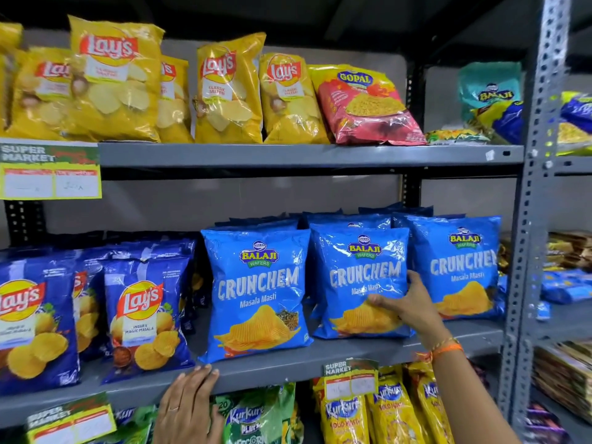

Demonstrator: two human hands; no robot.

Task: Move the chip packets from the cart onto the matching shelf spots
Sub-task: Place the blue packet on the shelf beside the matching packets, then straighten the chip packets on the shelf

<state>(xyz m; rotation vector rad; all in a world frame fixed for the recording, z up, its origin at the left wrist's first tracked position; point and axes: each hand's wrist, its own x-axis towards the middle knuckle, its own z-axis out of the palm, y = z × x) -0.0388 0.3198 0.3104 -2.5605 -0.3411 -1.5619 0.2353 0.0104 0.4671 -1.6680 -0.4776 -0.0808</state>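
The left hand [189, 402] is laid flat on the front lip of the middle shelf [272, 363], fingers spread and holding nothing, just below the left Crunchem packet [256, 296]. The right hand [407, 307] is closed on the right edge of the middle Crunchem packet [360, 280], thumb across the front and fingers wrapped behind; an orange thread [447, 347] is worn at its wrist. That packet stands upright on the middle shelf, between the other two.

On the middle shelf, dark blue Lay's packets [144, 315] are seen at the left, three fronts showing, with more behind that cannot be counted. Three Crunchem fronts are counted to their right, the third [455, 267] at the far end, each with further packets behind.

On the top shelf, yellow Lay's packets [115, 78] are lined up, at least six visible, followed by one Gopal packet [362, 107]. Kurkure packets [394, 408] hang below; their number cannot be told.
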